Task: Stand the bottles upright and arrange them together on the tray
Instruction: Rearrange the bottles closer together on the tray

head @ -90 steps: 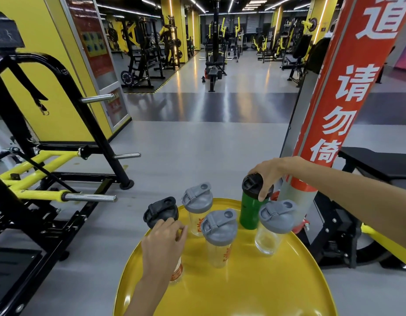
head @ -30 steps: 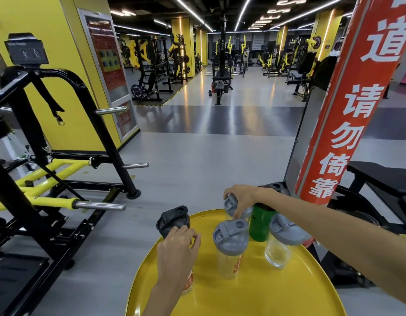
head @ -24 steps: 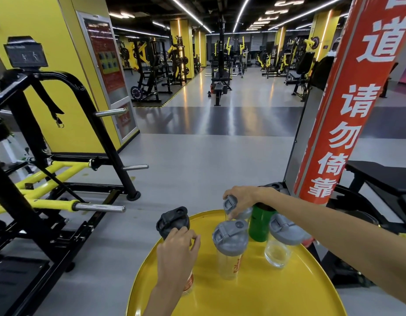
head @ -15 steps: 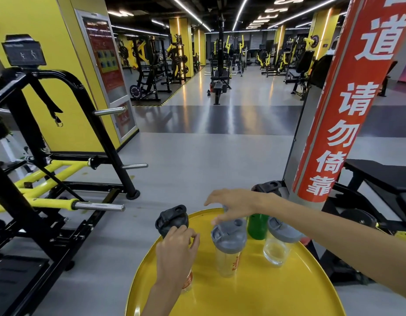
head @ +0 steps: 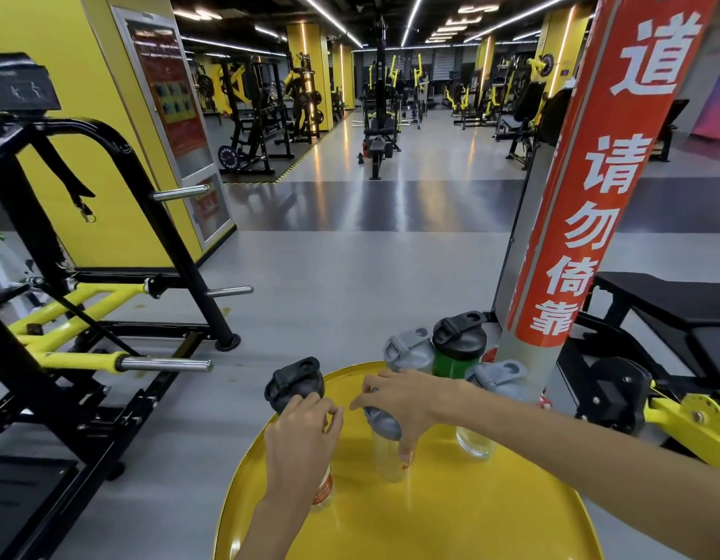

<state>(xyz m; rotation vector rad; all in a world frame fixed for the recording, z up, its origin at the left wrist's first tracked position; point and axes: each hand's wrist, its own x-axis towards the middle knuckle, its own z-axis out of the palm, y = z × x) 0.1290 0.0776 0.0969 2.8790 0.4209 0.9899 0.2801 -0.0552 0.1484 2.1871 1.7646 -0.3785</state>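
Note:
Several shaker bottles stand upright on a round yellow tray [head: 451,515]. My left hand [head: 297,446] is wrapped around a clear bottle with a black lid [head: 294,383] at the tray's left edge. My right hand [head: 398,402] grips the grey lid of a clear bottle [head: 386,458] in the tray's middle. Behind it stand a grey-lidded bottle [head: 406,351], a green bottle with a black lid [head: 457,351], and another grey-lidded clear bottle [head: 495,379] partly hidden by my right forearm.
A red and grey padded pillar [head: 572,236] rises just behind the tray on the right. A black and yellow weight machine [head: 87,317] stands to the left, and a black bench [head: 665,313] sits to the right. Grey gym floor stretches ahead.
My right hand left the far grey-lidded bottle, swung over the middle one and closed on its lid. My left hand stayed on the black-lidded bottle.

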